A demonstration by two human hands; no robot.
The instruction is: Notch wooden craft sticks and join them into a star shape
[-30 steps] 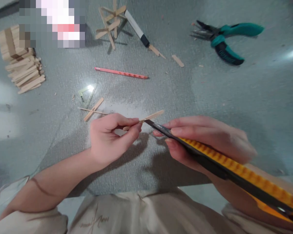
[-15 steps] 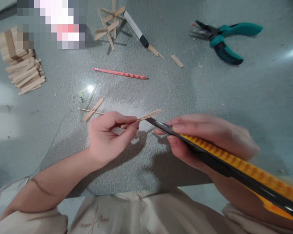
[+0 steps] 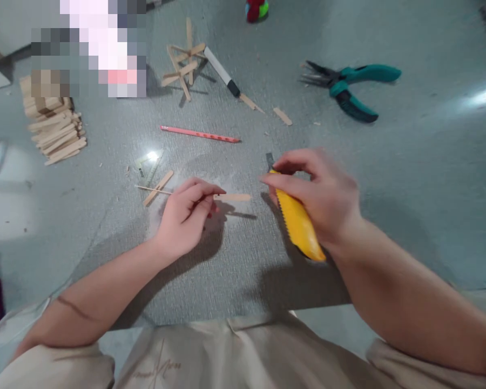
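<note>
We get a cool, fairly dim light across the bench [image 3: 421, 189], seemingly from above its far side, since shadows fall toward us. A dark, soft-edged one lies below the left grip [image 3: 188, 219], another below the right grip [image 3: 318, 194], and a thin one under the wooden stick [image 3: 237, 198]. We meet white glare on the set square [image 3: 152, 156] and at the right edge, with a paler sheen at left. The right grip looks slightly smeared; the pliers [image 3: 336, 84] read clearly. Coarse pixel blocks mask the upper left, and wide-angle stretching enlarges both forearms [image 3: 405, 292].
</note>
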